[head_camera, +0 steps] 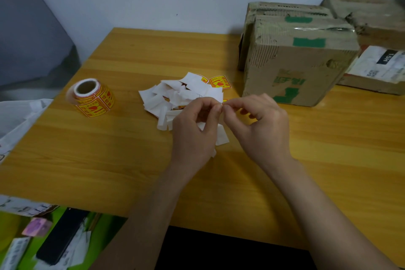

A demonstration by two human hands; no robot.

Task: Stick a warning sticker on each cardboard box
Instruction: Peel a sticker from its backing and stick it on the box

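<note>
A wooden worktop [131, 160] seen from above, from the head of a person whose two bare forearms reach in from the near edge. Both hands meet near the middle of the worktop, fingertips pinched together on one small sticker [223, 103], of which only a sliver of yellow and white shows between the thumbs. The left hand [195, 129] is curled with thumb and forefinger closed on the sticker; the right hand [260, 129] pinches the same spot from the other side, its remaining fingers bent loosely.

Under and just beyond the hands lies a loose pile of white backing papers [175, 98], with a yellow-and-red warning sticker [219, 82] lying face up at its far side. Toward the left edge a roll of warning stickers [93, 98] lies tilted, its hollow core facing upward.

At the far right corner stands a worn cardboard box [295, 63] with green tape patches, another box [274, 12] touching it behind. A flat parcel with a white label [379, 66] lies just beside them on the right, and a further box [372, 17] lies behind it.
</note>
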